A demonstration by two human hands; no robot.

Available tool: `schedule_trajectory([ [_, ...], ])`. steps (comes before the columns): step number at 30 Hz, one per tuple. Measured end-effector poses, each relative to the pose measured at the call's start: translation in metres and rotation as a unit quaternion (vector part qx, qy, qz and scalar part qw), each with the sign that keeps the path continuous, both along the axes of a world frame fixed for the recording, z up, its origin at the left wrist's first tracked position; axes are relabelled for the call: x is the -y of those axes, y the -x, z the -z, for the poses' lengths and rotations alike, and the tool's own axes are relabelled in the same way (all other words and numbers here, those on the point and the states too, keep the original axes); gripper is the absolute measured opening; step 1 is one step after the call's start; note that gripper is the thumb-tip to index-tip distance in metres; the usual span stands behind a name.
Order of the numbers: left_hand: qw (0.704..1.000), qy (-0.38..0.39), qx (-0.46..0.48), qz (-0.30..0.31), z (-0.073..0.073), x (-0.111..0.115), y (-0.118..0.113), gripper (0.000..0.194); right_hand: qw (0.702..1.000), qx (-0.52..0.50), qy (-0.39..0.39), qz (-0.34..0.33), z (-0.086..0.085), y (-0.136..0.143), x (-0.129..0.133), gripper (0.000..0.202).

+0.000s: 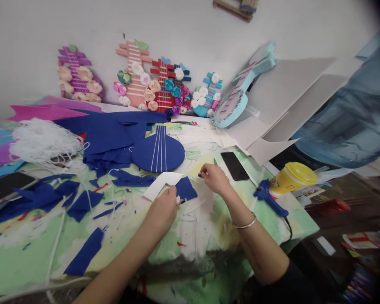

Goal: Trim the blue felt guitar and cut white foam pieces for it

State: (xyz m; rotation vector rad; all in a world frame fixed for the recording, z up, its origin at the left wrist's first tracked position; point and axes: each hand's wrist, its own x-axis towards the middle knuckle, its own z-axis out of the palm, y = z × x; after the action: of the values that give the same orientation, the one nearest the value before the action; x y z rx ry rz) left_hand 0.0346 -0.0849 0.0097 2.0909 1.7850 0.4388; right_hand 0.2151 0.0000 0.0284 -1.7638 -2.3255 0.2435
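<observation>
Head view, paint-stained table [209, 249] w/ blue scraps, left hand [162, 211] fingers grasping blue piece [186, 188], right hand [213, 177] pinched, contents unclear

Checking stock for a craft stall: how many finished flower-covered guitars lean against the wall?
4: purple guitar far left, pink guitar, red guitar, small teal guitar. More may be hidden.

I see a table [209, 249] under a paint-stained green cloth. On it lie scattered blue felt scraps [84, 253], a blue felt guitar body [158, 153] with white strings at the far middle, and a tangle of white string [42, 141] far left. A phone [3, 189] sits at the left edge, another black phone [234, 165] right of centre, then a blue glue gun [270, 202] and a yellow-lidded jar [293, 177] to the right.
</observation>
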Motion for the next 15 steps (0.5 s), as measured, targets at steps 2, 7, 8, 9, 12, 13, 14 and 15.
schedule_trajectory([
  [2,0.998,0.026,-0.06,-0.01,-0.003,-0.008,-0.006,0.021,0.999,0.014,0.014,-0.044,0.003,0.001,-0.005,0.011],
  [7,0.991,0.031,-0.133,0.004,-0.009,-0.016,-0.019,0.038,0.994,0.032,0.029,-0.099,0.012,0.017,-0.009,0.019],
  [8,0.99,0.032,-0.137,0.012,-0.01,-0.016,-0.02,0.038,0.993,0.036,0.032,-0.108,0.012,0.019,-0.009,0.023],
  [9,0.989,0.034,-0.14,0.02,-0.01,-0.016,-0.021,0.038,0.991,0.04,0.036,-0.118,0.013,0.021,-0.01,0.025],
  [12,0.985,0.049,-0.154,0.056,-0.01,-0.016,-0.023,0.032,0.986,0.054,0.051,-0.15,0.012,0.022,-0.012,0.025],
  [13,0.984,0.055,-0.157,0.065,-0.01,-0.016,-0.023,0.03,0.984,0.059,0.054,-0.156,0.011,0.021,-0.012,0.023],
  [14,0.983,0.059,-0.158,0.074,-0.01,-0.016,-0.022,0.029,0.984,0.064,0.057,-0.159,0.011,0.019,-0.011,0.022],
  [15,0.982,0.063,-0.16,0.081,-0.01,-0.016,-0.022,0.028,0.983,0.07,0.059,-0.157,0.01,0.017,-0.011,0.021],
])
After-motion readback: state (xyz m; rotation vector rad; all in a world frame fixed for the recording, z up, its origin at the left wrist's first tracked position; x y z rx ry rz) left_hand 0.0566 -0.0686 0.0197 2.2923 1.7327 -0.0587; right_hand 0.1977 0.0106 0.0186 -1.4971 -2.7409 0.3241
